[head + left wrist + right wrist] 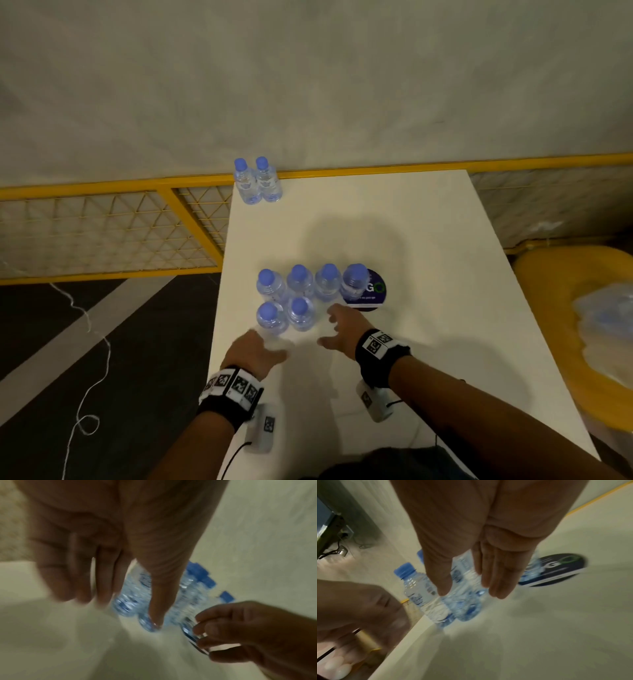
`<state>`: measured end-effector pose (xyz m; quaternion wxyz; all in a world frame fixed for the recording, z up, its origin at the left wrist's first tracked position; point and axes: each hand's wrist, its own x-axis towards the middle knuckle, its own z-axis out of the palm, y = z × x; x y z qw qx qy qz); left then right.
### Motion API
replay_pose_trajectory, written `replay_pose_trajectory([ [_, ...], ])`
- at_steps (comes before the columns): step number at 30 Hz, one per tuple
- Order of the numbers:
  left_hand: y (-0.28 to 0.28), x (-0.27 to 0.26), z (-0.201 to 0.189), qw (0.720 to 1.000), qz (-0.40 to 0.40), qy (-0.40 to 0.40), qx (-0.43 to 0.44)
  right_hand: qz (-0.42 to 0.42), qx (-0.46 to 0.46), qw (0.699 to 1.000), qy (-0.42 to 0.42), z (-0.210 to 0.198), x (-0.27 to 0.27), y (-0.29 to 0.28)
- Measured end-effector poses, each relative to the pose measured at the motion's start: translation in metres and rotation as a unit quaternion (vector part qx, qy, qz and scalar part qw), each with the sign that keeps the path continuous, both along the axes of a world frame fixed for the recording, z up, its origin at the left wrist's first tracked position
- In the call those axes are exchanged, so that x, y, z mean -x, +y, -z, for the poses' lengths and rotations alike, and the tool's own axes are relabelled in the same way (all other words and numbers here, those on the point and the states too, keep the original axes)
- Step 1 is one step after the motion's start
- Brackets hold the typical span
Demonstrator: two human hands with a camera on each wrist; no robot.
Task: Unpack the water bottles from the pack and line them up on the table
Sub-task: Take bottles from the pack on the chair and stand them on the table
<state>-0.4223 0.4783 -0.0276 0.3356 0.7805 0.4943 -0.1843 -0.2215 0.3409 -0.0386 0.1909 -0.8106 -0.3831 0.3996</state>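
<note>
Your left hand (254,349) and right hand (342,329) both hovered low over the table (428,246), just short of the cluster (301,298) of six capped bottles. Left fingers (102,588) were straight and loosely apart, the thumb reaching toward a bottle base; the blur hid whether it touched. Right fingers (496,577) hung straight, close together, thumb apart, gripping nothing. In the left wrist view your right fingertips seemed to curl at something clear and glinting beside a bottle base, perhaps wrap film, but I could not tell.

Just beyond your fingertips stood two bottles, and past them a row of four, the rightmost on a dark round sticker (375,294). Far beyond your fingers, at the table's far edge, a pair (257,181) stood touching, probably the start of the line. I judged you had both hands open so that each could take one of the near bottles and carry it there.
</note>
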Motion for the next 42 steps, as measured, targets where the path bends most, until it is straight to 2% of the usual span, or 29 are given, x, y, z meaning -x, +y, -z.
replay_pose_trajectory([
  [2,-0.019,-0.012,-0.003,0.989,0.114,0.062,0.064,-0.03,0.02,0.999,-0.012,-0.008,-0.015,-0.031],
  [5,-0.066,-0.063,-0.01,0.966,0.228,0.017,0.121,-0.022,0.036,0.999,-0.013,-0.015,-0.042,-0.097],
  [9,-0.156,-0.16,-0.038,0.934,0.332,-0.052,0.123,0.072,0.044,0.996,-0.037,-0.028,-0.083,-0.204],
  [12,-0.234,-0.231,-0.042,0.906,0.393,-0.075,0.139,0.162,0.071,0.982,-0.073,-0.037,-0.119,-0.293],
  [15,-0.315,-0.291,-0.041,0.881,0.427,-0.11,0.169,0.314,0.071,0.943,-0.082,-0.038,-0.157,-0.384],
  [18,-0.394,-0.342,-0.03,0.875,0.405,-0.114,0.238,0.47,0.05,0.879,-0.069,-0.04,-0.202,-0.458],
  [21,-0.462,-0.391,-0.019,0.881,0.375,-0.11,0.267,0.549,0.005,0.834,-0.052,-0.03,-0.252,-0.511],
  [24,-0.509,-0.441,-0.002,0.911,0.333,-0.104,0.221,0.572,-0.016,0.817,-0.071,-0.028,-0.29,-0.536],
  [27,-0.531,-0.489,0.004,0.928,0.291,-0.162,0.169,0.599,-0.039,0.798,-0.062,-0.025,-0.321,-0.541],
  [29,-0.538,-0.514,-0.002,0.932,0.302,-0.157,0.128,0.622,-0.082,0.778,-0.025,-0.014,-0.336,-0.543],
  [31,-0.534,-0.535,0.006,0.931,0.342,-0.103,0.079,0.656,-0.11,0.746,0.029,0.001,-0.347,-0.548],
  [34,-0.524,-0.551,0.007,0.905,0.424,-0.002,0.032,0.675,-0.108,0.726,0.078,0.001,-0.359,-0.544],
  [38,-0.517,-0.557,-0.014,0.841,0.539,0.028,-0.038,0.675,-0.023,0.72,0.159,0.012,-0.368,-0.552],
  [39,-0.517,-0.56,-0.016,0.827,0.559,0.036,-0.054,0.666,-0.016,0.729,0.154,0.016,-0.371,-0.555],
  [40,-0.517,-0.565,-0.01,0.827,0.557,0.039,-0.064,0.654,-0.024,0.746,0.126,0.014,-0.373,-0.556],
  [41,-0.519,-0.568,-0.016,0.828,0.556,0.039,-0.055,0.635,-0.039,0.767,0.084,0.014,-0.377,-0.557],
  [42,-0.52,-0.567,-0.018,0.814,0.577,0.031,-0.06,0.614,-0.039,0.787,0.041,0.011,-0.378,-0.557],
])
